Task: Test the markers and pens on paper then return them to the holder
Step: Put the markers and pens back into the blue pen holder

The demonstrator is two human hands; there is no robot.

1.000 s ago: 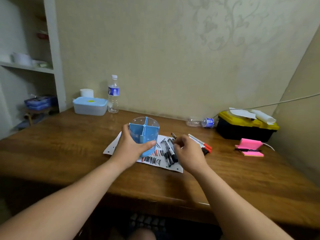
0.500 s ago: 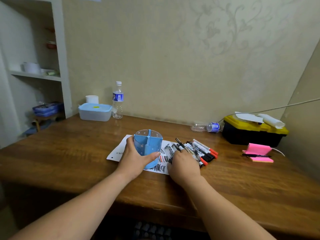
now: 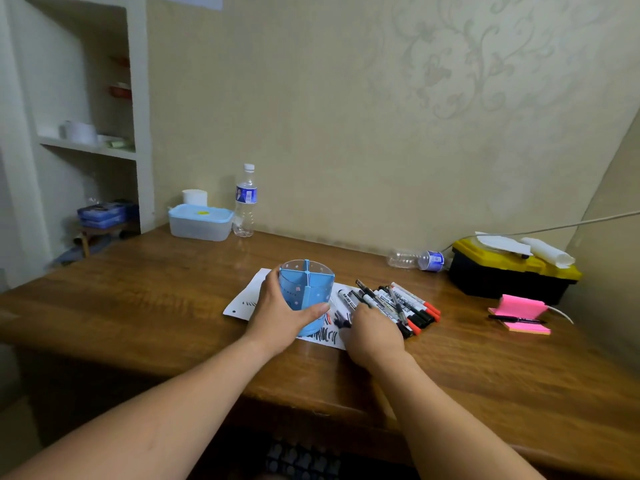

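L hand (image 3: pixel 278 318) is gripping holder (image 3: pixel 306 292), which is standing upright on paper (image 3: pixel 247 299). R hand (image 3: pixel 372 332) is lying over pens (image 3: pixel 401 304) piled just right of holder; can't tell if it's grasping any.

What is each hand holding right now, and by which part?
Left hand grips the blue pen holder around its side wall. Right hand rests on the markers; a grip cannot be told.
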